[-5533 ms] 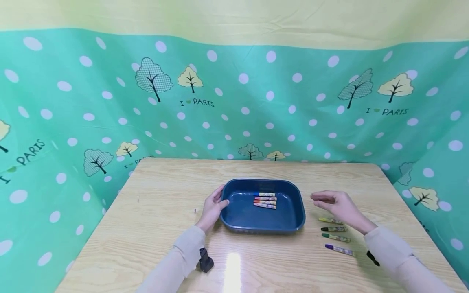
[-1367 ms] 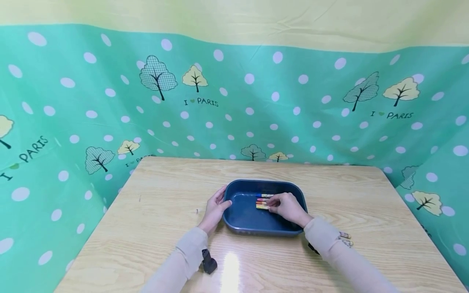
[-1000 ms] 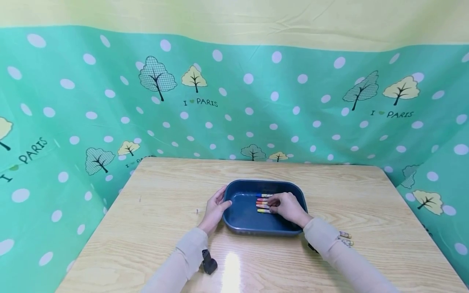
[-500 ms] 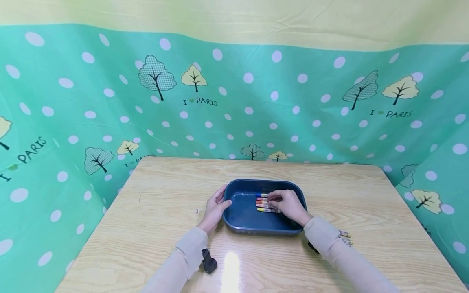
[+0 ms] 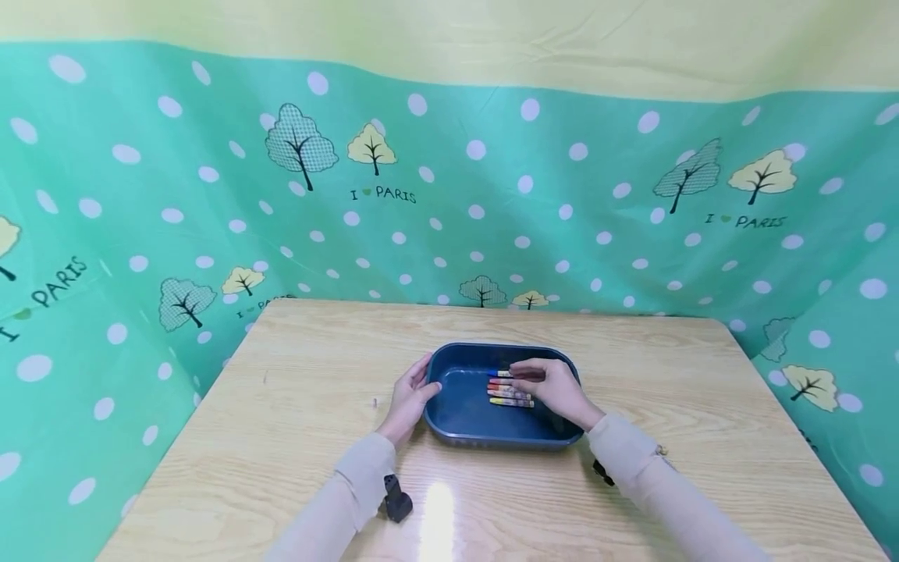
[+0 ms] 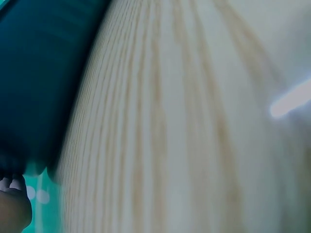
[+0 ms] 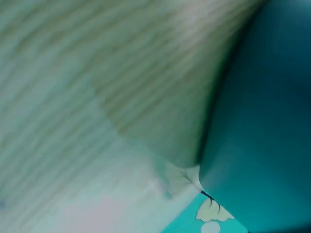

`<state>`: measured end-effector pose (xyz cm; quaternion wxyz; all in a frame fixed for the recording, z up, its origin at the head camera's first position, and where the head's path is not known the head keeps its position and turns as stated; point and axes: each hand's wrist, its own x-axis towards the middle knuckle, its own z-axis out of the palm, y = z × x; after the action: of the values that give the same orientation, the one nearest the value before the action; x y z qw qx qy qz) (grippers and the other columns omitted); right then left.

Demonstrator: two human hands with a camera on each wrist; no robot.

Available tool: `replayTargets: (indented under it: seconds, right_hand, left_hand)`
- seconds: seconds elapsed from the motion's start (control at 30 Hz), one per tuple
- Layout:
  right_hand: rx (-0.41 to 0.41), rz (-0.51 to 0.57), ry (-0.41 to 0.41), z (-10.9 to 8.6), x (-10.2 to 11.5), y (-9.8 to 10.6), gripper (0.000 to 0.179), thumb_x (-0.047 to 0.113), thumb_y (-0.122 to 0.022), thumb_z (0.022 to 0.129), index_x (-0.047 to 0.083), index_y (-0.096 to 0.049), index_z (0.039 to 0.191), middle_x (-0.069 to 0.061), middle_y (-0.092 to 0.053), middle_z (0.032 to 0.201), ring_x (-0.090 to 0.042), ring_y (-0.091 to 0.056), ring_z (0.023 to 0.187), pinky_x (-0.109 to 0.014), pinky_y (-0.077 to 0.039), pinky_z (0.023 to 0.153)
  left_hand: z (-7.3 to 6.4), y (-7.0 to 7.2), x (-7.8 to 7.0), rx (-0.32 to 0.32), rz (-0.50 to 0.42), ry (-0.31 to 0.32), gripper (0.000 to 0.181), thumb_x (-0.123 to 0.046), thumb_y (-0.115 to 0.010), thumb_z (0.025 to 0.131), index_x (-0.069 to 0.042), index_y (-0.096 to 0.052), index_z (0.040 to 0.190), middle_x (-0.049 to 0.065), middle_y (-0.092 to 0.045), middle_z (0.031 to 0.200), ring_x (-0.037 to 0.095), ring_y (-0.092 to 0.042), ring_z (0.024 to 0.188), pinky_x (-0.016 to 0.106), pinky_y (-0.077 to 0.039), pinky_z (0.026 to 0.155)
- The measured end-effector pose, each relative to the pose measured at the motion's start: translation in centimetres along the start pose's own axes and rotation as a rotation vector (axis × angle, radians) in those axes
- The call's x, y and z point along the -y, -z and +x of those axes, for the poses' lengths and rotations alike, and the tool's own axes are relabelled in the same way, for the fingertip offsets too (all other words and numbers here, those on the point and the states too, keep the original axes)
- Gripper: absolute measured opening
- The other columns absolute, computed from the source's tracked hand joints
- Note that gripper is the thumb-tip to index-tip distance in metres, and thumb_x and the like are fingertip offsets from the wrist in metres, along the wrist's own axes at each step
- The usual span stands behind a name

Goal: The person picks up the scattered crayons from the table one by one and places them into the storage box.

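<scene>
My left hand [image 5: 406,400] grips the left rim of a dark blue tray [image 5: 485,439], thumb over the inner side. Inside the tray several paper-wrapped crayons lie in a row, the blue crayon [image 5: 497,373] farthest and the yellow crayon [image 5: 511,403] nearest. Over the right ends of the row is my right hand [image 5: 556,388], its thumb and fingers apart with nothing seen between them. In the left wrist view the tray wall [image 6: 43,82] fills the upper left, with part of a hand [image 6: 13,206] below. The right wrist view shows only the tray's outer wall [image 7: 262,141] and blurred table.
The tray stands on a wooden table [image 5: 316,367]. Crayon ends [image 5: 662,450] peek out behind the right sleeve, which hides the rest. Black wrist devices [image 5: 398,499] hang at both cuffs. A green dotted curtain [image 5: 421,203] encloses the table's back and sides.
The yellow crayon, earlier on the table at the right, now lies nearest in the tray's row. My right hand moved in from the right, let go of it and rose slightly. The left hand stays put.
</scene>
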<state>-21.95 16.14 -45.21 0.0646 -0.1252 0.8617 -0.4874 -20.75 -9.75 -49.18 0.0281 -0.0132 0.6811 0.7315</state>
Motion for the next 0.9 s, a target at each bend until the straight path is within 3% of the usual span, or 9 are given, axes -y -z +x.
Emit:
replayTargets:
  seconds: [0.17,0.43,0.63,0.77,0.9]
  right_hand:
    - [0.004,0.101,-0.005,-1.2,0.5,1.8,0.033,0.013,-0.065,0.084,0.001,-0.063,0.114,-0.014,-0.065,0.112,-0.022,-0.064,0.099,-0.028,-0.056,0.081]
    - [-0.023,0.125,-0.027,-4.4,0.4,5.5,0.041,0.016,-0.062,0.086,0.003,-0.055,0.124,-0.016,-0.060,0.121,-0.030,-0.058,0.111,-0.026,-0.053,0.088]
    - [0.005,0.099,-0.033,-6.7,-1.2,8.0,0.044,0.021,-0.061,0.087,0.003,-0.053,0.127,-0.017,-0.056,0.126,-0.029,-0.055,0.115,-0.022,-0.052,0.088]
    - [0.003,0.052,-0.012,-7.9,-2.7,9.3,0.045,0.022,-0.061,0.087,0.002,-0.053,0.126,-0.018,-0.057,0.125,-0.020,-0.058,0.111,-0.017,-0.052,0.085]
    - [0.012,0.013,-0.046,-9.3,-4.5,10.3,0.045,0.022,-0.062,0.086,0.001,-0.054,0.125,-0.019,-0.056,0.125,-0.017,-0.060,0.108,-0.015,-0.052,0.082]
  left_hand:
    - [-0.1,0.1,-0.2,-0.004,0.012,0.014,0.060,0.002,-0.053,0.085,-0.006,-0.034,0.141,0.020,-0.031,0.146,0.033,-0.031,0.134,0.040,-0.033,0.108]
    - [0.0,0.0,0.1,-0.008,0.010,0.012,0.059,0.004,-0.053,0.084,-0.006,-0.036,0.140,0.019,-0.034,0.145,0.032,-0.033,0.133,0.039,-0.032,0.109]
    - [0.0,-0.1,0.2,-0.008,0.014,0.000,0.059,0.004,-0.053,0.084,-0.005,-0.036,0.140,0.020,-0.034,0.144,0.033,-0.033,0.133,0.039,-0.033,0.108]
    - [0.0,-0.1,0.2,-0.023,0.015,0.001,0.059,0.004,-0.053,0.084,-0.006,-0.037,0.140,0.019,-0.034,0.144,0.033,-0.034,0.132,0.039,-0.034,0.108]
    - [-0.1,-0.1,0.2,-0.025,0.020,-0.003,0.059,0.005,-0.053,0.083,-0.004,-0.037,0.139,0.020,-0.035,0.143,0.034,-0.035,0.132,0.039,-0.035,0.107]
